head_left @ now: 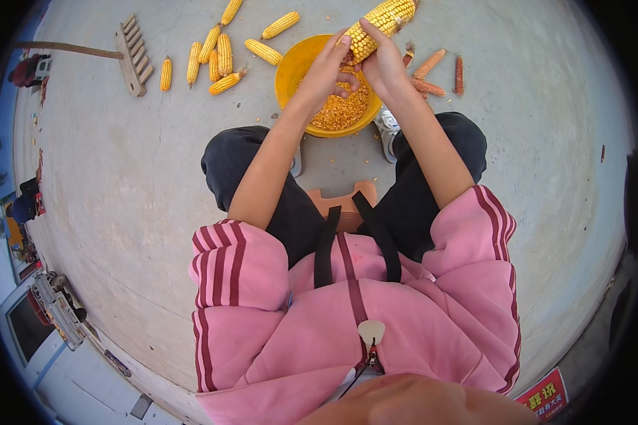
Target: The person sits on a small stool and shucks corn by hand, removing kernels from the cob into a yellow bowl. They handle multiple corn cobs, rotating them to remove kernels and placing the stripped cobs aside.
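Note:
An ear of corn [384, 27] with yellow kernels is tilted up to the right over the far edge of a yellow basin [288, 76]. My right hand [388, 71] grips its lower part, the thumb lying along the near side. My left hand [324, 74] is at the ear's lower left end, with the thumb pressed against it and the other fingers curled over the basin. Dark gaps show at that end, partly hidden by my fingers. Loose corn kernels [342, 112] cover the basin's bottom.
Several whole ears of corn [225, 55] lie left of the basin, some piled together. Stripped cobs [429, 64] lie to its right. A wooden rake [133, 57] rests at the far left. My knees flank the basin, and an orange-brown stool [344, 200] is below me.

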Tool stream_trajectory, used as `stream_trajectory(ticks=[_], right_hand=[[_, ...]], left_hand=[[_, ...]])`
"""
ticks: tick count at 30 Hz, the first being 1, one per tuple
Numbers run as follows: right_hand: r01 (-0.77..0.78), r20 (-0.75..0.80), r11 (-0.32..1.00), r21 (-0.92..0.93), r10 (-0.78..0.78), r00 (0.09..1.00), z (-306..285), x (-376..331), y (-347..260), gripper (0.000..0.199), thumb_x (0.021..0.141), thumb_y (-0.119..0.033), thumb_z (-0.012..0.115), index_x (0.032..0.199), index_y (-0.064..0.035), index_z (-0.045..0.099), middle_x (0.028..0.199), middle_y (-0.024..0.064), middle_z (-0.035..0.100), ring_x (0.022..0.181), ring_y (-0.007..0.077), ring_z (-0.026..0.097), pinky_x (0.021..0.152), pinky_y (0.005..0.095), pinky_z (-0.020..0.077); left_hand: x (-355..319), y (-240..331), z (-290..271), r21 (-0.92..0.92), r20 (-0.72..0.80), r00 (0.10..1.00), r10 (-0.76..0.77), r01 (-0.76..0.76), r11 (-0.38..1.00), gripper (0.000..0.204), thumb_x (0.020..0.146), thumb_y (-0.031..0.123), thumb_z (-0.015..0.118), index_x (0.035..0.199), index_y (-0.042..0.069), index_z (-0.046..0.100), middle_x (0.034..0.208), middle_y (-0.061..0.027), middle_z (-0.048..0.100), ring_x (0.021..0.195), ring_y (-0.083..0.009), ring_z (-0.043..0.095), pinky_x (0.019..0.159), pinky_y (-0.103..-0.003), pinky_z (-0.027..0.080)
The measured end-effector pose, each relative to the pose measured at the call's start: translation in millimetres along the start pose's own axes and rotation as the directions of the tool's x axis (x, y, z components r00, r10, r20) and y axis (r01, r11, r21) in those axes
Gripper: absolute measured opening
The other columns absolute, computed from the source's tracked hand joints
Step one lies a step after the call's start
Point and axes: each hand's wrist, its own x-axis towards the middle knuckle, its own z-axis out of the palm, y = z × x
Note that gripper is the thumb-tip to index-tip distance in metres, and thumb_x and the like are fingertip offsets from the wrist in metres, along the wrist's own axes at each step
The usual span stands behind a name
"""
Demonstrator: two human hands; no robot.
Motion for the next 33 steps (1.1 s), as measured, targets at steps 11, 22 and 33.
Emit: stream_trajectory(ticks=[11,22,33], right_hand=[[0.048,0.042,0.991,0.127,-0.054,0.998,3,-2,1,0.019,0.090,-0.021,0.051,0.100,-0.0057,0.051,0.089,0.0025,0.057,0.084,0.0121,0.056,0.072,0.0300,0.0436],[0.055,0.058,0.985,0.162,-0.065,0.996,4,-5,-1,0.022,0.090,-0.020,0.052,0.105,-0.0044,0.047,0.095,0.0035,0.054,0.089,0.0130,0.054,0.079,0.0317,0.0429],[0.127,0.076,0.988,0.083,-0.133,0.988,7,-8,0,0.023,0.090,-0.017,0.051,0.108,-0.0056,0.044,0.098,0.0035,0.054,0.095,0.0132,0.055,0.083,0.0316,0.0444]], left_hand=[[0,-3,-6,-0.117,0.154,0.987,0.051,-0.033,0.993,0.043,0.098,0.037,0.027,0.139,0.025,0.020,0.079,-0.0024,0.039,0.047,-0.0058,0.024,0.044,-0.020,0.020],[-4,-4,-1,-0.072,0.150,0.982,0.116,-0.106,0.992,0.044,0.098,0.035,0.026,0.140,0.024,0.016,0.079,0.0011,0.036,0.048,-0.0061,0.023,0.045,-0.021,0.019],[-6,-2,-2,-0.026,0.151,0.985,0.086,-0.083,0.996,0.045,0.097,0.037,0.023,0.139,0.025,0.012,0.083,-0.0023,0.037,0.050,-0.0064,0.025,0.044,-0.020,0.018]])
